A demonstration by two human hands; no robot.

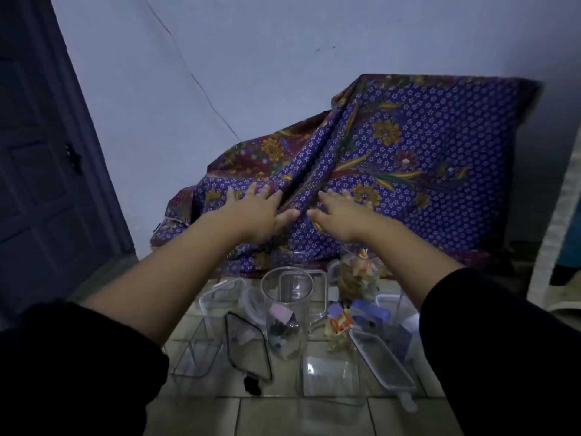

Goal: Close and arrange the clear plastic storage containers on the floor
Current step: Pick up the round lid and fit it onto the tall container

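Note:
Several clear plastic containers stand on the tiled floor below my arms. A tall round one [285, 313] is open and holds small items. An empty rectangular box [196, 350] lies to its left, and a square box [330, 377] sits in front. A dark-rimmed lid [248, 347] and a long white-rimmed lid [382, 360] lie loose. A jar with colourful contents [358, 278] stands further back. My left hand [257, 212] and my right hand [341, 214] rest flat, fingers spread, on a purple batik cloth [408, 146] beyond the containers.
The patterned cloth drapes over a bulky shape against the pale wall. A dark door [41, 171] stands at the left. A white woven edge [556, 234] runs down the right side. Small packets [342, 319] lie among the containers.

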